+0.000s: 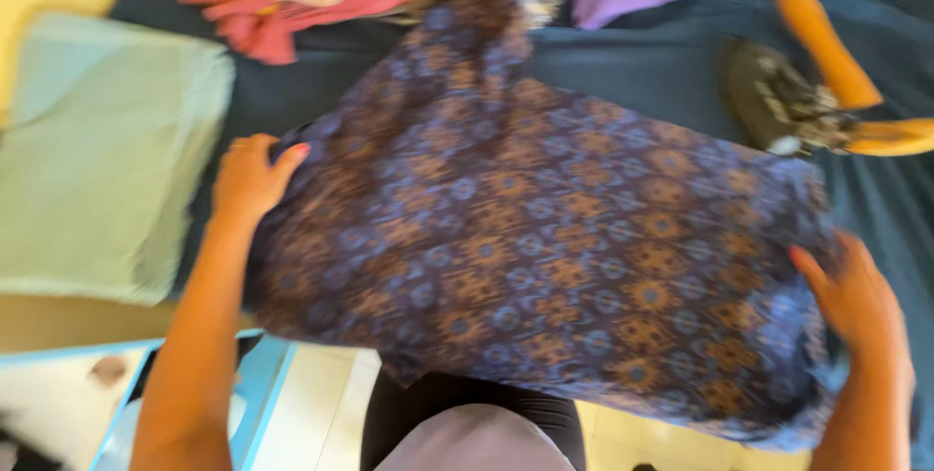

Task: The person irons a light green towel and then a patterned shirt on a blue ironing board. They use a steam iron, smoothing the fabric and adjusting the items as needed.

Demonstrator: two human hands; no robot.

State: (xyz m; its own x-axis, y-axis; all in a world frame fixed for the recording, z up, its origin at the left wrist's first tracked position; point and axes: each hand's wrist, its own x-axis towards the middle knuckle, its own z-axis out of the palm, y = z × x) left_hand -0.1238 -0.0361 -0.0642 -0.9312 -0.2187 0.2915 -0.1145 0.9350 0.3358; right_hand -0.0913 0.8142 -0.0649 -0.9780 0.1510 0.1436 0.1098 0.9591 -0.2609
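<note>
On the dark blue bedcover point(642, 62) we spread a soft, light patterned garment point(535, 237), our left hand point(248, 179) pinching its left edge with curled fingers and our right hand point(856, 301) gripping its right edge, probably the best places to hold it.

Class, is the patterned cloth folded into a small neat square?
No: the patterned cloth lies spread wide, with the left hand and right hand at opposite edges.

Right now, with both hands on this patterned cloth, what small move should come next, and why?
Probably draw the two edges apart to flatten it: the left hand and right hand each grip a side of the patterned cloth, which looks rumpled on the dark blue surface.
</note>
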